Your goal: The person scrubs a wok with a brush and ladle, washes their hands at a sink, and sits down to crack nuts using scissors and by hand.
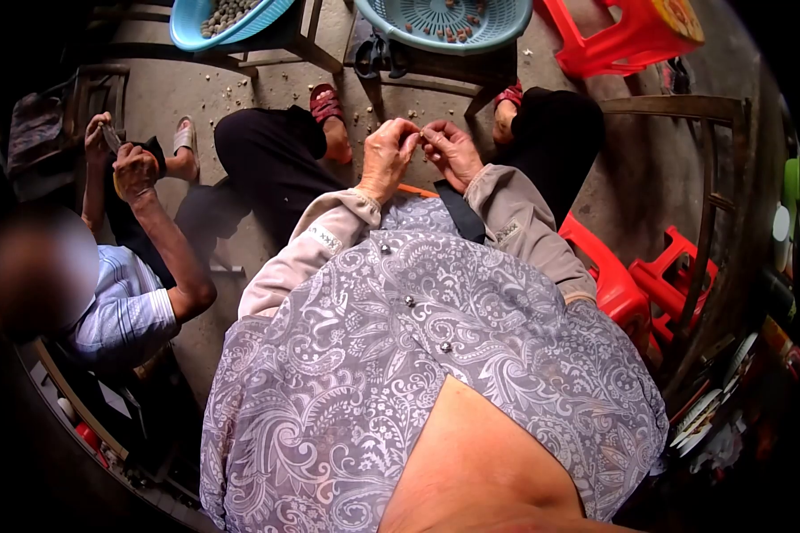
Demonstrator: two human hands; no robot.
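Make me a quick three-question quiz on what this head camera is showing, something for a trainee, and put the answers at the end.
1. True or false: the person's left hand and right hand are stretched far apart.
2. Multiple choice: what colour are the legs of the stool at the top right of the picture?
A) green
B) red
C) white
3. Short answer: which holds the heap of round pieces, the bowl or the basket?

Key:
1. False; their fingertips meet or nearly meet.
2. B
3. The bowl
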